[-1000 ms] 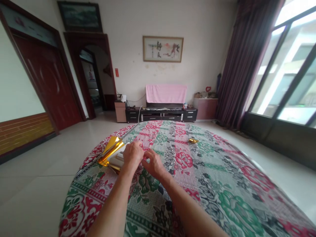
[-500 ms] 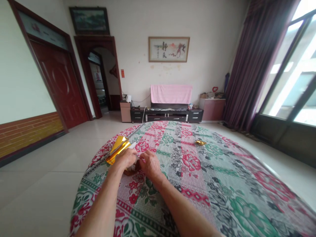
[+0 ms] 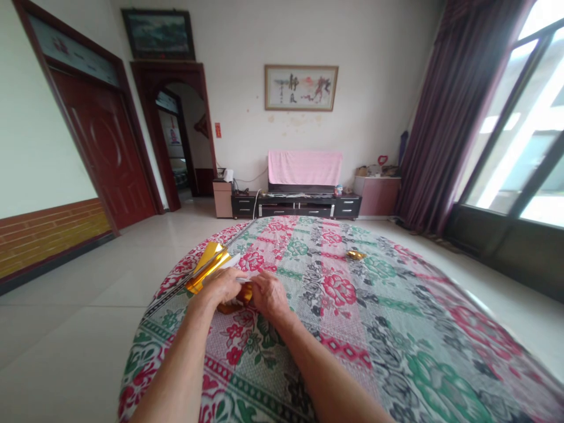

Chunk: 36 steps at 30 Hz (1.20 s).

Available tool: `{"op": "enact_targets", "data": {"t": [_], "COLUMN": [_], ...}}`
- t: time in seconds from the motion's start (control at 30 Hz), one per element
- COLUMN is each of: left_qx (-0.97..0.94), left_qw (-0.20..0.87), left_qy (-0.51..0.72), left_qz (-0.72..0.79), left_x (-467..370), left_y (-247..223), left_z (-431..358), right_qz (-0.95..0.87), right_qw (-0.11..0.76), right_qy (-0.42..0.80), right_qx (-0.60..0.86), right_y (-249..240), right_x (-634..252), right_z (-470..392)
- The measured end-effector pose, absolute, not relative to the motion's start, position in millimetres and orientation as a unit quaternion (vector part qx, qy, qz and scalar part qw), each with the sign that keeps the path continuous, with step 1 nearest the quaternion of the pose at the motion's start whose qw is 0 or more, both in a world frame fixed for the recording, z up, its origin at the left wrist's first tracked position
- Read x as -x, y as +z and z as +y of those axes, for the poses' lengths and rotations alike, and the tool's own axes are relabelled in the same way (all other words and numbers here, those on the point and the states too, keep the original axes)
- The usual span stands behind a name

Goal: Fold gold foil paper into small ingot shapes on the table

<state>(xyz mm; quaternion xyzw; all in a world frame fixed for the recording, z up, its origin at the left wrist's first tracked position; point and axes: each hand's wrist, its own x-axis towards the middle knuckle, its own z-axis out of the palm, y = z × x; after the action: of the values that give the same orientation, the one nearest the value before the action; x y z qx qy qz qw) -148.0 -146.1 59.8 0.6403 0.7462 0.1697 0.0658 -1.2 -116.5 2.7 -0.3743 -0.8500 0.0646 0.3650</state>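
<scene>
Close together over the left part of the table, my left hand (image 3: pixel 224 284) and my right hand (image 3: pixel 269 294) both have their fingers closed on a sheet of gold foil paper (image 3: pixel 245 293). Its white underside shows between them, and its gold face hangs below the fingertips. More gold foil paper (image 3: pixel 208 264), partly rolled, lies just beyond my left hand. A small folded gold foil piece (image 3: pixel 356 255) rests farther right on the tablecloth. My fingertips partly hide how the held sheet is folded.
A patterned floral tablecloth (image 3: pixel 308 305) covers the round table. Across the tiled floor stands a low black TV cabinet (image 3: pixel 288 210) with a pink cloth (image 3: pixel 305 168) above it. Purple curtains (image 3: pixel 445 117) hang beside the window at right.
My hands have shifted slightly, and more of the gold face now shows beneath my fingers. The white edge by my left hand is more visible. The small gold piece stays put.
</scene>
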Motion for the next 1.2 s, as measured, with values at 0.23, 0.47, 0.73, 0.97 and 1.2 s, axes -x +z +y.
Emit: {"op": "enact_targets", "data": {"t": [0.23, 0.47, 0.73, 0.97, 1.2], "left_qx": [-0.653, -0.631, -0.657, -0.617, -0.47], "left_qw": [0.086, 0.054, -0.004, 0.176, 0.481], "left_qy": [0.156, 0.142, 0.17, 0.348, 0.376], "left_qz": [0.736, 0.761, 0.734, 0.684, 0.638], "left_x": [154.7, 152.2, 123.8, 39.9, 1.7], "left_y": [56.3, 51.2, 79.7, 69.6, 42.7], "left_z": [-142.1, -137.7, -137.6, -101.6, -67.3], "right_qz": [-0.843, -0.82, -0.747, -0.711, -0.698], "right_qw": [0.374, 0.406, 0.43, 0.494, 0.53], "right_qy": [0.071, 0.103, 0.135, 0.108, 0.111], "right_qx": [0.381, 0.39, 0.489, 0.489, 0.468], "right_y": [3.1, 4.2, -0.9, -4.1, -4.6], "right_x": [-8.5, -48.3, -107.9, -140.1, -148.6], "right_z": [-116.9, -98.0, -72.4, -61.3, -61.9]}}
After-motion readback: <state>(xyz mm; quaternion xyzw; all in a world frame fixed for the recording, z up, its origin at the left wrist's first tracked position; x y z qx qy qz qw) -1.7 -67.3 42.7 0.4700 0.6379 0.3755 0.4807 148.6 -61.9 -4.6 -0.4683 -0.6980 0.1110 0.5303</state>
